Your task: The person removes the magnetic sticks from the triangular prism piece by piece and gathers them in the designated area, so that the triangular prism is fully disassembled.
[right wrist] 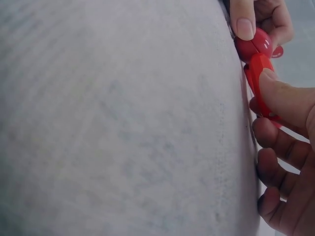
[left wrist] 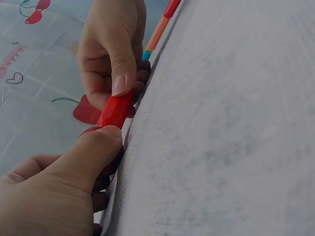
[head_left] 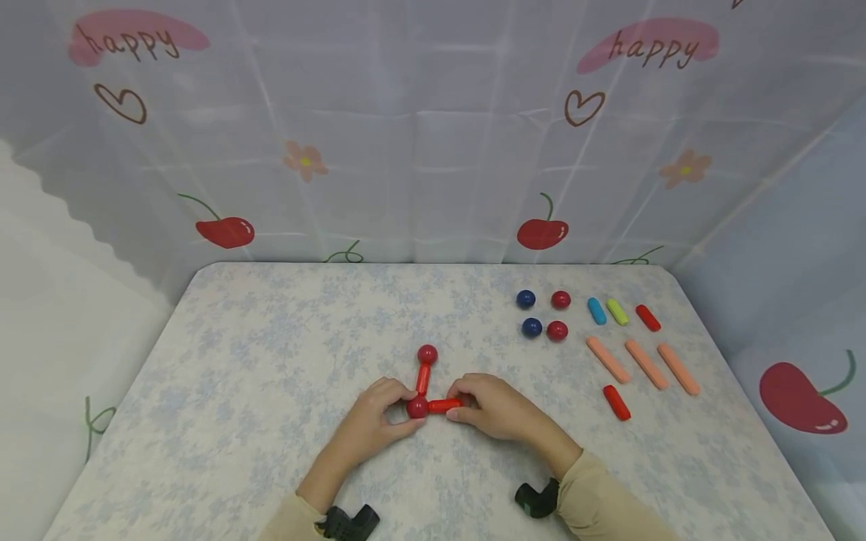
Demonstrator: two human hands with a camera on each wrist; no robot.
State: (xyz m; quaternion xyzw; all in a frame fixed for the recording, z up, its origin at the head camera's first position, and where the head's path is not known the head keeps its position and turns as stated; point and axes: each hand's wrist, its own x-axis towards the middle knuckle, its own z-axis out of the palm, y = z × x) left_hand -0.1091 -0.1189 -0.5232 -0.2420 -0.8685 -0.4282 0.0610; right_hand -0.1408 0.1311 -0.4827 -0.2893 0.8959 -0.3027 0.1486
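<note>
Near the front middle of the table, my left hand (head_left: 370,419) pinches a dark red ball (head_left: 418,408) between thumb and fingers. From that ball a red rod (head_left: 422,380) runs away from me to a second red ball (head_left: 428,355). Another red rod (head_left: 443,406) points right, its left end against the held ball; my right hand (head_left: 497,406) pinches its other end. In the right wrist view, the right thumb lies on the red rod (right wrist: 262,83) where it meets the ball (right wrist: 256,45). The left wrist view shows the rod (left wrist: 115,110) between both thumbs.
At the back right lie two blue balls (head_left: 525,299) and two red balls (head_left: 560,300). Beside them are a short blue rod (head_left: 597,311), a yellow-green rod (head_left: 617,311), red rods (head_left: 648,317) and longer peach rods (head_left: 646,364). A patterned curtain (head_left: 433,135) hangs behind the table.
</note>
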